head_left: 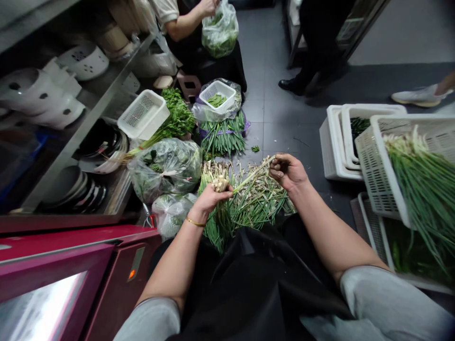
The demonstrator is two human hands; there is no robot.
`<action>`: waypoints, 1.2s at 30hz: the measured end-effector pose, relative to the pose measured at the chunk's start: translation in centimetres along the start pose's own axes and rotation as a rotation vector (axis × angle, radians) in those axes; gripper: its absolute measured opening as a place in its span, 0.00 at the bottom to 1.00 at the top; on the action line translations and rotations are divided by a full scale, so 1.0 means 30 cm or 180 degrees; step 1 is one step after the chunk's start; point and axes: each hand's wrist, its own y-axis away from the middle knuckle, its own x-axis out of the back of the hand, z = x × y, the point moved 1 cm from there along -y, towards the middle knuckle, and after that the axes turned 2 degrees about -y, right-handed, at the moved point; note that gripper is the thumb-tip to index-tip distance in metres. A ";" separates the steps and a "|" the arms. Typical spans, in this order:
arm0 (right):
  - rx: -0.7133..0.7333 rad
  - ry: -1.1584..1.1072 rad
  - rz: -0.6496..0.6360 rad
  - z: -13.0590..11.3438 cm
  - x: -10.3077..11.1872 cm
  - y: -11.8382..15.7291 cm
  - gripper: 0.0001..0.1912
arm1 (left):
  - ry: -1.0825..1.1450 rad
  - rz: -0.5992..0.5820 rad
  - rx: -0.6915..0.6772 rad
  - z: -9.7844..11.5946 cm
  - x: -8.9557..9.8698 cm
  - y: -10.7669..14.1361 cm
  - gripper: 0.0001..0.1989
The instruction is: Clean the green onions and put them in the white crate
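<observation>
My left hand (209,198) is closed around a bunch of spring onions (219,183), their pale root ends showing above the fist. Green tops hang below it toward my lap. Between my hands stretches a single spring onion stalk (251,176), slanting up to the right. My right hand (288,172) pinches its upper end between thumb and fingers, while the lower end meets my left thumb. Beneath both hands lies a heap of spring onions and dry trimmings (261,203) on the floor. More spring onions (213,170) stand just behind my left hand.
Bagged greens (165,166) and a white basket (142,116) are at left, beside shelves. A crate (384,175) of spring onions stands at right. Ahead, a co-worker's arm (185,22) holds a plastic bag (220,31); other people's feet (296,85) are on the floor (265,71).
</observation>
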 end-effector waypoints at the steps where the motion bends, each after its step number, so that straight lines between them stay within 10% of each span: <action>1: 0.0020 -0.0053 0.0000 -0.010 0.003 0.002 0.08 | -0.0037 -0.0041 -0.0010 0.000 -0.004 -0.003 0.13; 9: 0.0630 0.0660 -0.0243 0.020 -0.029 0.062 0.08 | -0.0446 0.0032 0.0039 -0.005 -0.043 0.007 0.15; 18: -0.0410 -0.0058 -0.0374 0.278 -0.052 0.047 0.10 | 0.0418 0.0264 0.0150 -0.023 -0.097 0.021 0.18; 30: -0.0124 -0.0561 0.0207 0.174 -0.087 0.100 0.14 | 0.0056 -0.0194 -0.0030 0.044 -0.140 0.028 0.14; 36: 0.0565 -0.0537 -0.0174 0.017 -0.098 0.133 0.13 | -0.0104 -0.0292 -0.0284 0.044 -0.149 0.029 0.12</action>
